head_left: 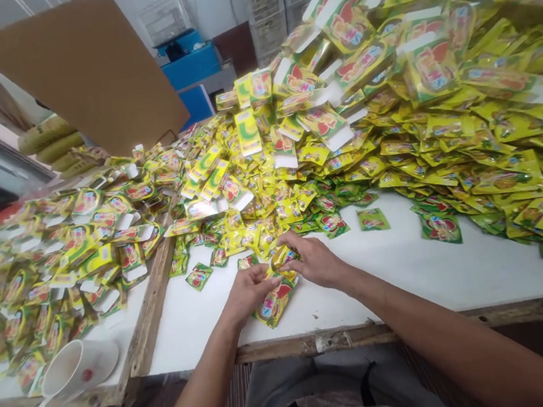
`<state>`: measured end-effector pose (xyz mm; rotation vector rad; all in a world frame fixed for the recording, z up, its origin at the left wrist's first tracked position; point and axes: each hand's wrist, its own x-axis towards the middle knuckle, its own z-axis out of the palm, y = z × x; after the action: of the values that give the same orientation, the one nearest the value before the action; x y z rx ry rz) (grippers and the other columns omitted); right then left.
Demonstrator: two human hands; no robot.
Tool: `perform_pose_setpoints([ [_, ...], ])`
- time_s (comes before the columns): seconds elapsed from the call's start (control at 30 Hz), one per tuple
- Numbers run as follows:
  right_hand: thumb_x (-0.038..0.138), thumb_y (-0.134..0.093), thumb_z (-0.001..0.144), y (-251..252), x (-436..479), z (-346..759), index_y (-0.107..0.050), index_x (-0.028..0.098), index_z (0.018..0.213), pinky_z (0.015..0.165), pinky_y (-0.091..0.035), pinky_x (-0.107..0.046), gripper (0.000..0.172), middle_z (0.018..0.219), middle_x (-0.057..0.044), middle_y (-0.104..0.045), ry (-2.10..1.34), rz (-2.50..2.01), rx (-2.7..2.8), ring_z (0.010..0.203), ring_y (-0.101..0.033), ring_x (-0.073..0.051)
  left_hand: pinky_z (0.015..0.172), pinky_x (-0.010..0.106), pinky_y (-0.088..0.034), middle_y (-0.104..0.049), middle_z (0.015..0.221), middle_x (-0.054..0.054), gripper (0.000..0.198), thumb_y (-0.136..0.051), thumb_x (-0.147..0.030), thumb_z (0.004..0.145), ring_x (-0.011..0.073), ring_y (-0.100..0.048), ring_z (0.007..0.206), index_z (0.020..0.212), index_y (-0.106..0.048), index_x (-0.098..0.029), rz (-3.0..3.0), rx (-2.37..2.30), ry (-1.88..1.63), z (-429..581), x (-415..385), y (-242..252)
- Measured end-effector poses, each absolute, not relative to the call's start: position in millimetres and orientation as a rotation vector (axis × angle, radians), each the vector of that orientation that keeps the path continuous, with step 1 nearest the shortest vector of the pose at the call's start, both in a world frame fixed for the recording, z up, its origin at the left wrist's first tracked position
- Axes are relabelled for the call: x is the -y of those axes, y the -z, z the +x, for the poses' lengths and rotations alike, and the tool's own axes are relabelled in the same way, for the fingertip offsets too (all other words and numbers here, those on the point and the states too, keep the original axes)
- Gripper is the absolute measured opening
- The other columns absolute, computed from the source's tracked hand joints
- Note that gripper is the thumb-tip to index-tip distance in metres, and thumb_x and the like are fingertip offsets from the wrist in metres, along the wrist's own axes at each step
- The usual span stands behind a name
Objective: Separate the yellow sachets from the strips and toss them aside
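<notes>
Near the table's front edge, my left hand [249, 291] pinches the upper part of a larger yellow-and-green pouch [272, 306] printed with a red fruit slice. Close by on the right, my right hand [319, 261] has its fingers closed on a small yellow sachet [283, 256], held at the pouch's top end. Whether the sachet is partly inside the pouch I cannot tell. Just beyond my hands lie loose small sachets, among them a green one [199, 276] and another green one [373, 219].
A tall heap of yellow pouches [505, 177] fills the right side, with small cartons [324, 125] on the middle pile. Left of a wooden strip [152, 308] are filled cartons [79, 240] and a white mug [79, 365]. A cardboard sheet [81, 68] stands behind.
</notes>
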<state>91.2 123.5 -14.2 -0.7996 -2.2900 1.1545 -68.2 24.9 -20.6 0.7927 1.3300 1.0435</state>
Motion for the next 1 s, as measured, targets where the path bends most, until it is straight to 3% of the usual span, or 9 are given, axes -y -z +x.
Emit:
perform_pose_setpoints([
  [0.17,0.019,-0.062,0.071,10,-120,89,-0.048,0.024,0.097,0.059,-0.030,-0.023,0.030,0.065,0.007,-0.047,-1.326,-0.779,2.320,0.061,-0.042,-0.012,0.070,0.026,-0.045,-0.067,0.076,0.001,0.045,-0.082,-0.031,0.056,0.0136,-0.060,0.069,0.091,-0.060,-0.014,0.725,-1.295,-1.045,-63,-6,16],
  [0.4,0.020,-0.062,0.071,-1,-123,94,-0.045,0.024,0.093,0.055,-0.026,-0.022,0.027,0.058,0.010,-0.034,-1.398,-0.816,2.406,0.055,-0.035,-0.010,0.061,0.024,-0.042,-0.066,0.077,0.001,0.041,-0.079,-0.037,0.060,0.0144,-0.057,0.066,0.087,-0.059,-0.014,0.832,-1.458,-1.010,-55,5,22],
  [0.73,0.015,-0.057,0.074,-7,-120,96,-0.044,0.022,0.104,0.061,-0.029,-0.023,0.034,0.073,0.003,-0.052,-1.128,-0.829,2.562,0.065,-0.046,-0.014,0.061,0.023,-0.039,-0.064,0.077,0.000,0.034,-0.073,-0.038,0.069,0.0132,-0.054,0.067,0.090,-0.059,-0.015,0.959,-1.536,-1.066,-54,12,34],
  [1.0,0.013,-0.063,0.069,-19,-128,89,-0.047,0.023,0.108,0.063,-0.033,-0.023,0.043,0.085,-0.001,-0.058,-1.216,-0.636,2.700,0.078,-0.053,-0.018,0.069,0.024,-0.041,-0.065,0.088,0.002,0.036,-0.068,-0.038,0.074,0.0161,-0.055,0.078,0.102,-0.061,-0.016,1.049,-1.531,-1.074,-52,9,29],
])
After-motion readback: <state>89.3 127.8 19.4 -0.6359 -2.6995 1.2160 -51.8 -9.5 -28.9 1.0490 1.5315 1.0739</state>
